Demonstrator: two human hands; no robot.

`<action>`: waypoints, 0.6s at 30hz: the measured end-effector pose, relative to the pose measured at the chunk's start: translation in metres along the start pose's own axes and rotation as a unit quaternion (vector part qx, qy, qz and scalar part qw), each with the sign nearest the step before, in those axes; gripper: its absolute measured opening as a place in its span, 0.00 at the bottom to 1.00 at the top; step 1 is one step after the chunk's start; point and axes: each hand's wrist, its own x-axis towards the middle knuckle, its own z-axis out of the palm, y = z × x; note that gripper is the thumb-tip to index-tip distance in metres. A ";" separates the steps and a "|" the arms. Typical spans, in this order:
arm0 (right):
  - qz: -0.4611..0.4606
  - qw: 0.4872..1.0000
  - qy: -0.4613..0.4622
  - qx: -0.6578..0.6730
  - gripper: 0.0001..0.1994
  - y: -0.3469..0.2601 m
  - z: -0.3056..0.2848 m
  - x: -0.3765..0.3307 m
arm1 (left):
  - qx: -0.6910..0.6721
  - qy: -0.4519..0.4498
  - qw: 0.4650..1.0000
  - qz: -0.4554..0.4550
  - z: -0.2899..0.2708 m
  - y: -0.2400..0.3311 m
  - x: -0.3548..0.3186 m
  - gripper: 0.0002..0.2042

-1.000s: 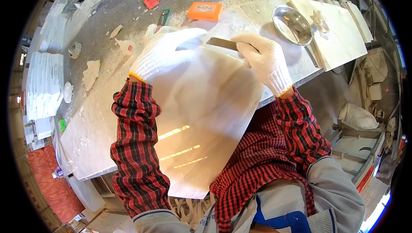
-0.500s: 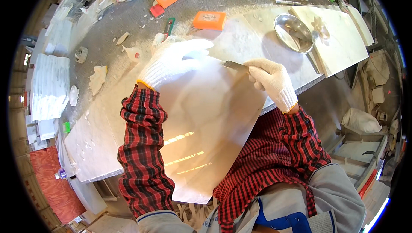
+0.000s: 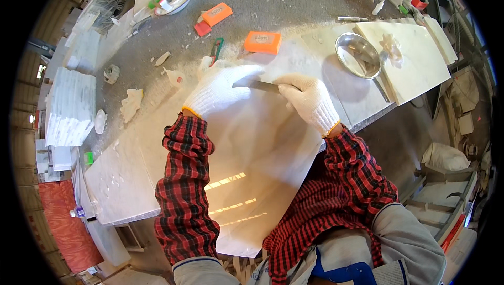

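White knit gloves with yellow cuffs cover both my hands. My right hand point(image 3: 308, 97) is closed around a narrow flat metal scraper blade point(image 3: 266, 86), which points left. My left hand point(image 3: 218, 90) faces it, fingers stretched out and thumb apart, with the blade's far end in the gap between them. Whether the glove touches the blade I cannot tell. Beneath both hands lies a large glossy pale slab point(image 3: 252, 159) that reflects bright strips of light; its near corner reaches toward my lap. Just beyond my left hand is a green-handled utility knife point(image 3: 217, 49).
An orange box point(image 3: 262, 42) lies beyond my hands, with another orange box point(image 3: 217, 14) and a small red piece point(image 3: 202, 28) farther off. A steel bowl point(image 3: 358, 55) stands at right beside a pale board point(image 3: 412, 59). White stacked strips point(image 3: 72, 106) stand at far left.
My right hand has moved left with the blade, bringing its end between my left fingers and thumb. The whole view has shifted slightly.
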 end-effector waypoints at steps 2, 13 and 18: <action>-0.003 1.000 0.005 -0.023 0.14 -0.002 0.000 0.000 | -0.041 -0.023 0.999 -0.013 -0.001 0.000 0.001 0.24; 0.059 0.990 0.128 0.011 0.12 0.040 -0.117 -0.024 | -0.064 -0.013 0.998 -0.004 0.009 -0.007 0.001 0.23; -0.145 0.855 0.200 -0.457 0.12 0.064 -0.182 0.014 | 0.014 -0.018 0.999 -0.048 0.005 0.001 -0.004 0.22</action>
